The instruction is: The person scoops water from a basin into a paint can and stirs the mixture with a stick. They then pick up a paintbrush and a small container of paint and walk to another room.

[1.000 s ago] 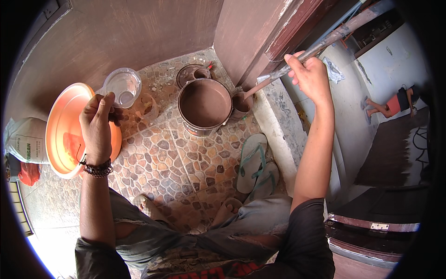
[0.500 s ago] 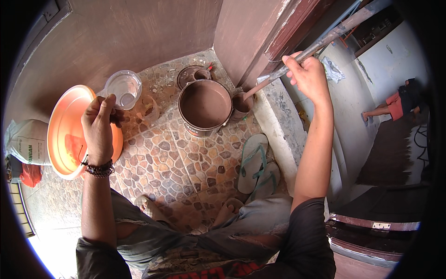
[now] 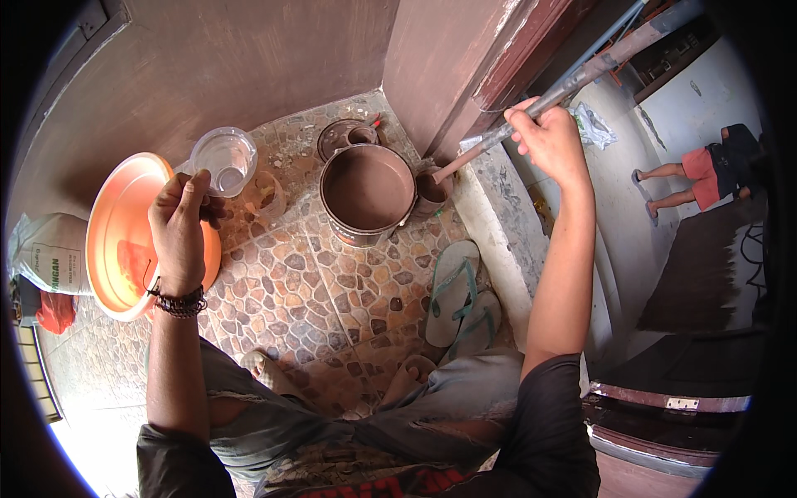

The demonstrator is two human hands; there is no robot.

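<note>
Across the doorway at your right, the person [image 3: 704, 178] in red shorts has shifted within the last second and now shows both legs, set apart. Your hands have hardly moved.

Nearest you are your jeans [image 3: 465, 394], with your sandalled feet just beyond. Your left hand [image 3: 178, 224] pinches the clear cup [image 3: 222, 153] at its rim, thumb against fingers, in front of and overlapping the orange basin [image 3: 108, 249]. Your right hand [image 3: 553, 143] has its grip closed around the stick [image 3: 496, 135], whose lower end slants into the mouth of the small pot [image 3: 427, 192].

Two flip-flops [image 3: 454, 282] lie ahead of your right knee, short of that pot. The bucket [image 3: 359, 235] of brown paint stands upright between your hands, the small pot just beside it. A second clear container [image 3: 267, 192] sits on the floor near the cup. Behind the bucket lie a stained lid [image 3: 330, 143] and a little cup [image 3: 362, 134]; you cannot tell whether they touch.

Beyond the basin's left side slump a white sack [image 3: 50, 249] and a red bag [image 3: 56, 312]. Stone-patterned tiles [image 3: 274, 282] cover the floor, and a paint-spattered ledge [image 3: 502, 232] bounds it on the right. Brown walls [image 3: 249, 58] meet in the far corner.
</note>
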